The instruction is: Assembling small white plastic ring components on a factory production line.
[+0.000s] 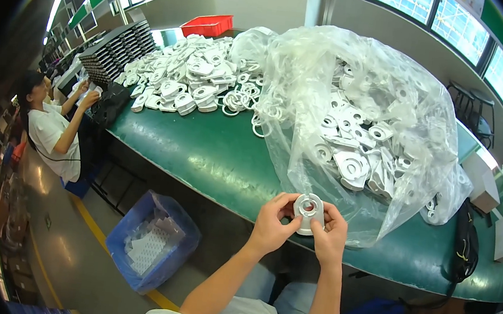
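Basically a wht, rnd-ended pc (pixel 307 220) w/ hole.

Surface: green table (pixel 185 144) | far left-centre: heaped white parts (pixel 202 69) | beside heap: loose white rings (pixel 239 99) | centre-right: large clear plastic bag (pixel 300 101), bagged parts (pixel 353 168) visible in it | far edge: red bin (pixel 209 26), apparently standing on the table, base hard to make out

The held part (pixel 306 221) looked like smooth plastic. The bag (pixel 305 83) was glossy, crinkled film; the tabletop (pixel 203 152) gleamed.
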The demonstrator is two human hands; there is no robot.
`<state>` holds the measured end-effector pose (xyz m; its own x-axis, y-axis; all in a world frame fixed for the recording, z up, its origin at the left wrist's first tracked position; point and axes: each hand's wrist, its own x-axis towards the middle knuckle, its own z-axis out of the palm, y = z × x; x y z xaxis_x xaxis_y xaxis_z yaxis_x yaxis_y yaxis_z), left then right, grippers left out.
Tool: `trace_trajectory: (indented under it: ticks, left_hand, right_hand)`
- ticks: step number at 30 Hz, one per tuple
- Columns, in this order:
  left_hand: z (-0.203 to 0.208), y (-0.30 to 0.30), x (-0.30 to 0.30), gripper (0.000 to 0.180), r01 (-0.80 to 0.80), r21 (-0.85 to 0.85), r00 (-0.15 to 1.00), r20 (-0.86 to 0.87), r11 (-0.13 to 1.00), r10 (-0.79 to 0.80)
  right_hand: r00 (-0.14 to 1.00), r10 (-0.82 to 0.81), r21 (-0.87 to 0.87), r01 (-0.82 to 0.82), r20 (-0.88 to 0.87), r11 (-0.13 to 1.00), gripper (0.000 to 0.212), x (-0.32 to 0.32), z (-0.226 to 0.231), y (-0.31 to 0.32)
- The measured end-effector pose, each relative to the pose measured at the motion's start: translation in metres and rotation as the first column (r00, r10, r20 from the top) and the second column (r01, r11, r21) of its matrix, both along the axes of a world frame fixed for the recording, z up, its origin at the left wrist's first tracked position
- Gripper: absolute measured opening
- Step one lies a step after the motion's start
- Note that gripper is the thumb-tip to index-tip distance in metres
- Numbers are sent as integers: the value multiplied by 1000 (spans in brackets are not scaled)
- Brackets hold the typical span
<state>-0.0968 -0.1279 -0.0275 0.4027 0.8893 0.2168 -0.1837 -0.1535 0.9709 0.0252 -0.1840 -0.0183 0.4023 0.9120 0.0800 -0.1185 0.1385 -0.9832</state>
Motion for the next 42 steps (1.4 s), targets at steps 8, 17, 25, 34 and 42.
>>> trace_trajectory:
  ticks: [8, 17, 25, 34, 42]
  left_hand:
    - [2, -5, 1, 40, -18, 23, 996, -88, 1000, 20]
    - [6, -6, 3, 38, -58, 82, 988, -135, 995, 69]
    - [7, -3, 3, 39, -44, 80, 987, -150, 996, 56]
    - [0, 1, -4, 41, 79, -78, 996, 35, 994, -76]
    - [-8, 4, -12, 32, 94, -134, 995, 43, 986, -90]
  right_hand:
    - [997, 18, 1, -17, -72, 1000, 29, 1, -4, -1]
    - [996, 24, 10, -23, -87, 1000, 29, 0, 1, -2]
    - [999, -9, 11, 10, -53, 1000, 28, -1, -1, 0]
    - [986, 40, 5, -40, -161, 999, 32, 1, 2, -2]
    - [988, 85, 14, -84, -127, 996, 33, 3, 1, -4]
